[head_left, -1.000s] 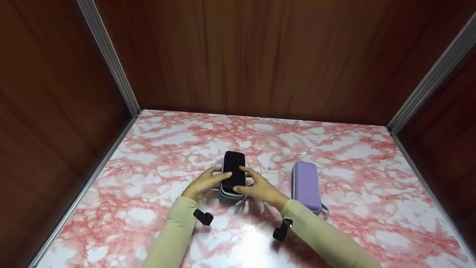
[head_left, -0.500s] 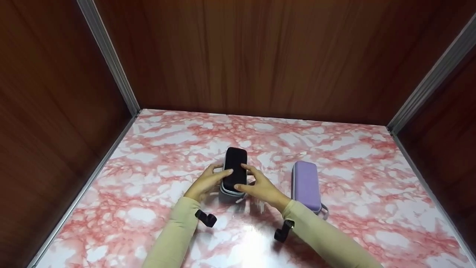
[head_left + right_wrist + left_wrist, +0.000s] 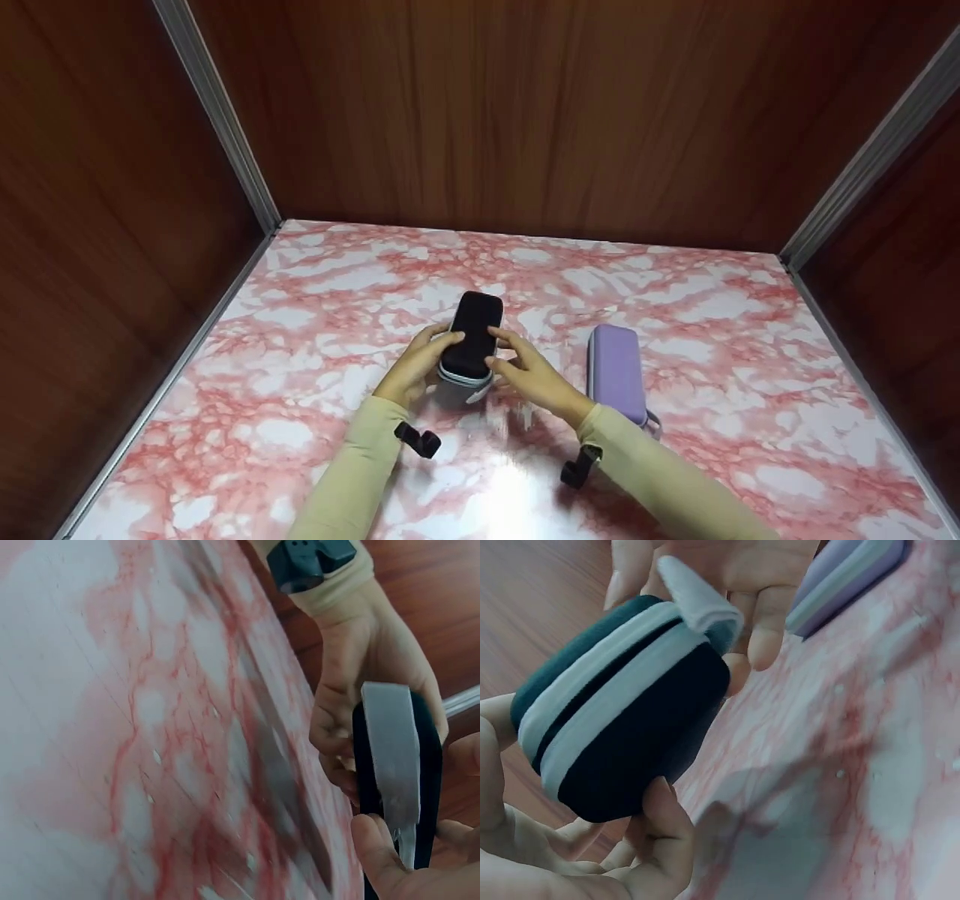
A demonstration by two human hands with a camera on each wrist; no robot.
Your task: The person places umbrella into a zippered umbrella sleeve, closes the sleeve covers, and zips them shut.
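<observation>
A black zippered hard case (image 3: 474, 337), with pale grey zipper bands round its side, is held between both hands above the marbled table. My left hand (image 3: 414, 367) grips its left side, thumb on the top face and fingers below. My right hand (image 3: 538, 379) pinches its right side, fingertips at the edge of the top. In the left wrist view the end of the case (image 3: 641, 720) faces the camera, and a pale strap (image 3: 694, 600) sticks out beside the right hand. The right wrist view shows this grey strap (image 3: 391, 742) along the case's side, close to the right fingers.
A purple case (image 3: 619, 371) of similar shape lies on the table to the right, a loop strap at its near end. Dark wood panels (image 3: 495, 112) with metal corner rails enclose the red-and-white marbled table (image 3: 330, 442) at the back and sides.
The black case has moved slightly away from me, and its far end has swung to the right. Both hands have moved with it. The purple case has stayed in place.
</observation>
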